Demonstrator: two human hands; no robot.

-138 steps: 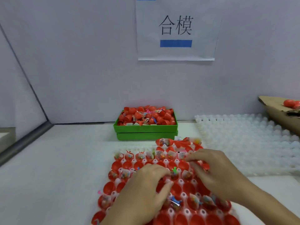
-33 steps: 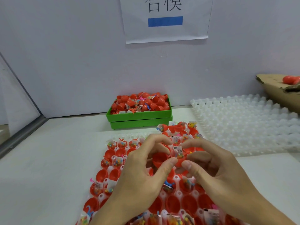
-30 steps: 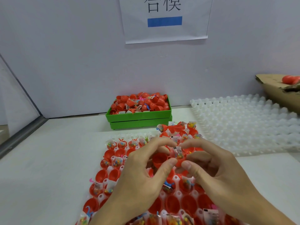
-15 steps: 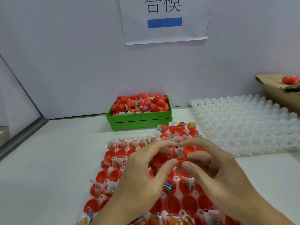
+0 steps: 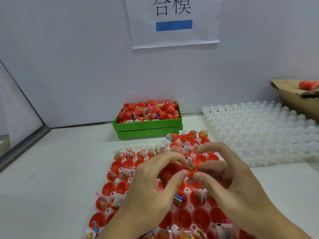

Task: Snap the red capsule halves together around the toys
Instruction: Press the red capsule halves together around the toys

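Above the tray, my left hand [image 5: 151, 192] pinches an empty red capsule half [image 5: 170, 170] between thumb and fingers. My right hand [image 5: 229, 183] pinches the other red half [image 5: 190, 169], which holds a small bagged toy with coloured beads. The two halves sit side by side, their rims touching or nearly so. Below my hands lies a white tray [image 5: 131, 147] with several red halves, some empty, some holding bagged toys.
A green bin [image 5: 148, 128] heaped with red halves and toys stands at the back centre. An empty white dimpled tray [image 5: 262, 131] lies to the right. A cardboard box [image 5: 293, 99] with a red capsule is at far right. A paper sign hangs on the wall.
Since 4.6 s ago both hands lifted two halves off the tray. Over the last second they have brought the halves slightly closer together.
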